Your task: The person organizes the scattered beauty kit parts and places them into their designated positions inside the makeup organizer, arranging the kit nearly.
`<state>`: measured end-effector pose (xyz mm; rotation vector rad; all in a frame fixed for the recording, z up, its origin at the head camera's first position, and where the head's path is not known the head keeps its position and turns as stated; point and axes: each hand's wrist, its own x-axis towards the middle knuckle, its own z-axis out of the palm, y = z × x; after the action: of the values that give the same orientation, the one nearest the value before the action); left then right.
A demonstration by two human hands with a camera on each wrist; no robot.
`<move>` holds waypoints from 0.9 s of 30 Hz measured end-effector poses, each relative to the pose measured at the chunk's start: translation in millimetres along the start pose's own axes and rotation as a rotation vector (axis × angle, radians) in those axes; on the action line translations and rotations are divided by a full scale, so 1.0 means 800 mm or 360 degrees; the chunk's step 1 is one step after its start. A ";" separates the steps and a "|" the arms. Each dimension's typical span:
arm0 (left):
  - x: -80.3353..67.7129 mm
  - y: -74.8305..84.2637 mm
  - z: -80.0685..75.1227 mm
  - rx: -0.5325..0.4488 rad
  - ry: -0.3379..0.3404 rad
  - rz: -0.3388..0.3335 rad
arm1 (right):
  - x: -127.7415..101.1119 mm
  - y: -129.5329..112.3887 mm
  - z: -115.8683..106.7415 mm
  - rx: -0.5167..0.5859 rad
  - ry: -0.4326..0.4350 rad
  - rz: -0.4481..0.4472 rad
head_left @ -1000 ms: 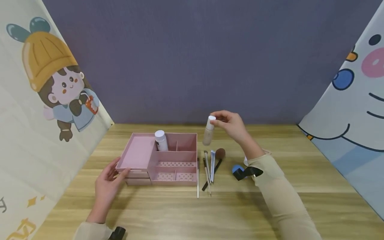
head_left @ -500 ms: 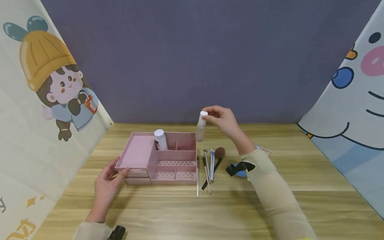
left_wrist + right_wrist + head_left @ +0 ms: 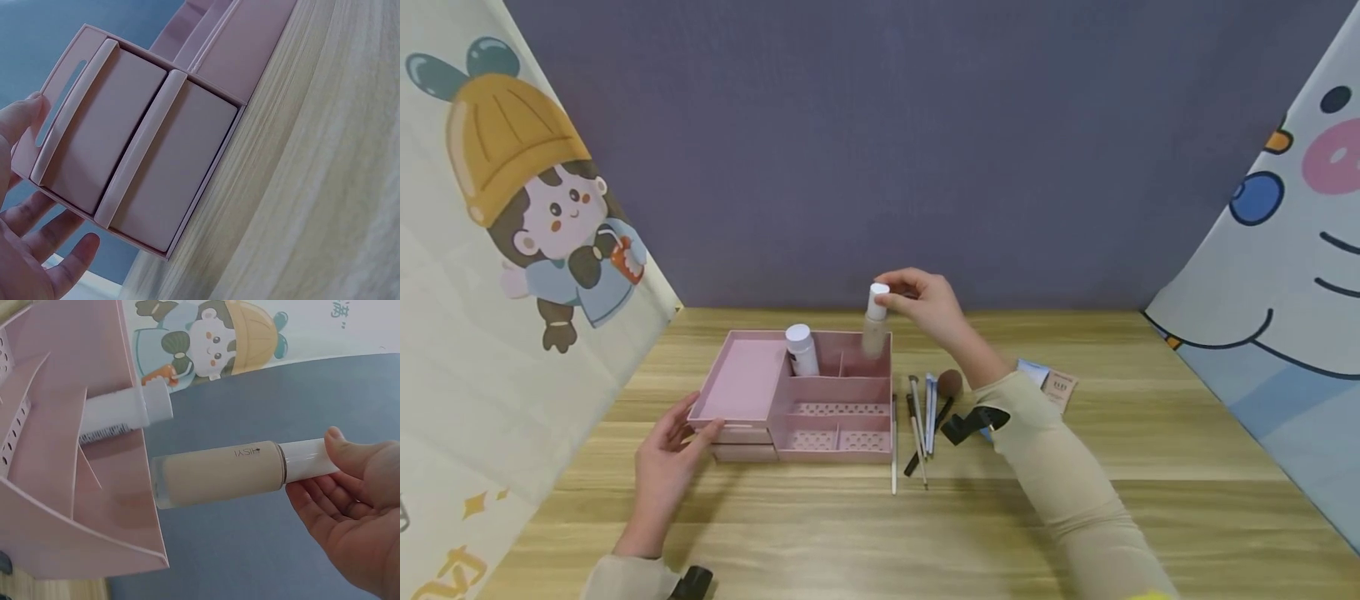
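My right hand point(image 3: 928, 307) pinches the white cap of a foundation bottle point(image 3: 219, 475) between thumb and fingers. The beige glass bottle is upright, its lower end over the back right compartment of a pink desktop organizer point(image 3: 745, 375). In the right wrist view its base is right at the compartment's rim. A white-capped bottle point(image 3: 802, 354) stands in the compartment at the back left. At the organizer's front left corner, my left hand point(image 3: 666, 458) grips the edge, thumb on the front panel and fingers along the side. Two drawers point(image 3: 169, 162) there are pushed in.
Several makeup brushes point(image 3: 917, 425) lie right of the organizer, with a thin white stick point(image 3: 894, 458) along its side. A beige packet point(image 3: 1060, 387) and a blue one point(image 3: 1032, 371) lie farther right, partly behind the right sleeve. A dark grey wall point(image 3: 880, 167) rises behind the table.
My right hand has carried the foundation bottle leftward from beside the organizer to over its back right compartment. The left hand has stayed at the corner.
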<state>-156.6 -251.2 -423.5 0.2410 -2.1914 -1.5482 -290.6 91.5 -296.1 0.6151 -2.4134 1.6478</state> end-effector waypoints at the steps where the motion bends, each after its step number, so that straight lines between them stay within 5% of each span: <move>1: 0.000 0.000 -0.001 0.0000 0.0002 -0.0001 | 0.001 -0.001 0.004 0.0006 -0.0005 0.0003; 27: -0.004 0.003 -0.005 0.0002 -0.0026 -0.0019 | 0.016 -0.005 0.062 0.0006 -0.0066 -0.0035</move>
<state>-151.6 -252.7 -420.5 0.2431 -2.2079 -1.5605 -295.5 41.4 -307.5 0.6809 -2.4237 1.6474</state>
